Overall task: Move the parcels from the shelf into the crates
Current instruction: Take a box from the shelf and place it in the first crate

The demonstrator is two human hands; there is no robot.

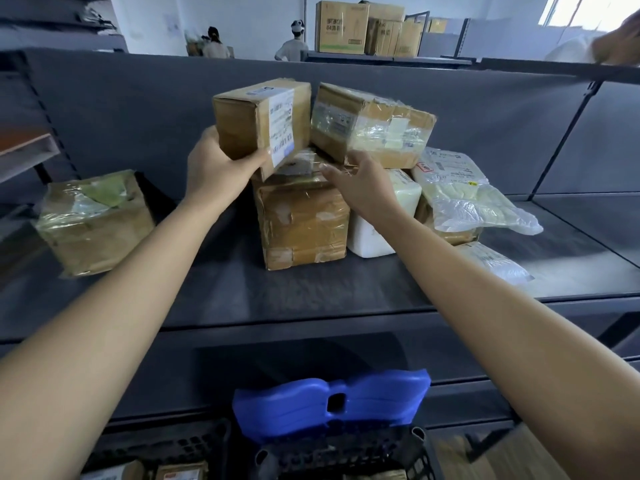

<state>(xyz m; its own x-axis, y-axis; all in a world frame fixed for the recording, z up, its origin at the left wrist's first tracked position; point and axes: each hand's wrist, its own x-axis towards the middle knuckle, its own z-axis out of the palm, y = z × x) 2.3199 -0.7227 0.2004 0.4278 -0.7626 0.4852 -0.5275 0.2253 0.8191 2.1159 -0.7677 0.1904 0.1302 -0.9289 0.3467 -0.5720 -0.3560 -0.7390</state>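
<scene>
My left hand grips a taped cardboard parcel with a white label, tilted and lifted above a larger brown box on the grey shelf. My right hand is open, fingers spread, just beside the labelled parcel and touching the top of the brown box. Another taped carton rests on the stack behind it. White plastic-bagged parcels lie to the right, and a lone wrapped box sits at the left. Black crates holding parcels stand at the bottom edge.
A blue plastic handle sits above the crates, below the shelf. The shelf's front edge runs between my arms. Big cartons stand on a far rack, and two people stand in the background. Another person's hand shows at the top right.
</scene>
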